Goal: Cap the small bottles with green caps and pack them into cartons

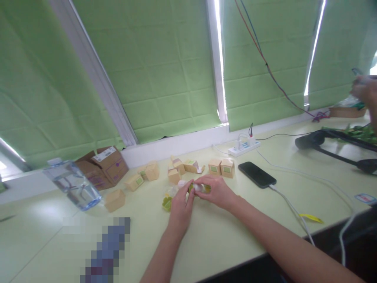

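Note:
My left hand [181, 208] and my right hand [216, 192] meet at the middle of the table. Between their fingertips is a small white and green object [196, 188], mostly covered by the fingers. The fingers of both hands are pinched on it. A green flower-shaped piece [167, 204] lies just left of my left hand, with clear crumpled plastic [171, 192] beside it. Small cardboard boxes [174, 175] stand right behind my hands, and two more boxes [227, 168] are behind my right hand.
A water bottle [75, 186] leans at the left before a brown carton [110, 167]. A phone [257, 174] on a white cable, a power strip [244, 147] and black headphones [337, 151] lie to the right. Another person's hand [365, 90] shows at the far right.

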`<state>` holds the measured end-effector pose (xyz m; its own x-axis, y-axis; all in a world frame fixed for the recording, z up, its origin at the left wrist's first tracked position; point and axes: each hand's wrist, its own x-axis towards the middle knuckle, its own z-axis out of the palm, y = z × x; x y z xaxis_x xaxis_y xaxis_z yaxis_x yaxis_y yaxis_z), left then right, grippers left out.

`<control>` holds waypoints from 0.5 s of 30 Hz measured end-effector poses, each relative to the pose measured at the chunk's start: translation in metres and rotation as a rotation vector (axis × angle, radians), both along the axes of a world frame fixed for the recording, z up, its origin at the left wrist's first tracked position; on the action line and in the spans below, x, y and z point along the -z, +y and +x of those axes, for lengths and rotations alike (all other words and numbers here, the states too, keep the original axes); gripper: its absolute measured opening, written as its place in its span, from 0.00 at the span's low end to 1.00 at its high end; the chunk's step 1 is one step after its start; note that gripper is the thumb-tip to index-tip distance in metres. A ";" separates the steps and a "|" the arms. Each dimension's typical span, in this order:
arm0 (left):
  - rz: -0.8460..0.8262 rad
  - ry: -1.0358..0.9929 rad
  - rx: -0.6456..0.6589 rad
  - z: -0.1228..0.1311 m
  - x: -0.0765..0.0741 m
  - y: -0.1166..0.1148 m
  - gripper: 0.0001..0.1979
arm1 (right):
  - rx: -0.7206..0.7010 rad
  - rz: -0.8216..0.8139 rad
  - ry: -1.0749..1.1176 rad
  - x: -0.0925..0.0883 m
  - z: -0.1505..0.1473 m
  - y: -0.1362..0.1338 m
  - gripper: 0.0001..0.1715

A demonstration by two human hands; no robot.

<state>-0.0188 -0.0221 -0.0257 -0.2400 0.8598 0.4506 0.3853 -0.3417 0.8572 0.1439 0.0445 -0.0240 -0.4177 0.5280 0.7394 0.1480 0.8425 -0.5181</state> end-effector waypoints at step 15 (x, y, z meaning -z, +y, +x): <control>-0.018 0.437 -0.093 -0.003 0.003 0.003 0.19 | 0.059 0.057 -0.060 0.003 -0.008 -0.008 0.15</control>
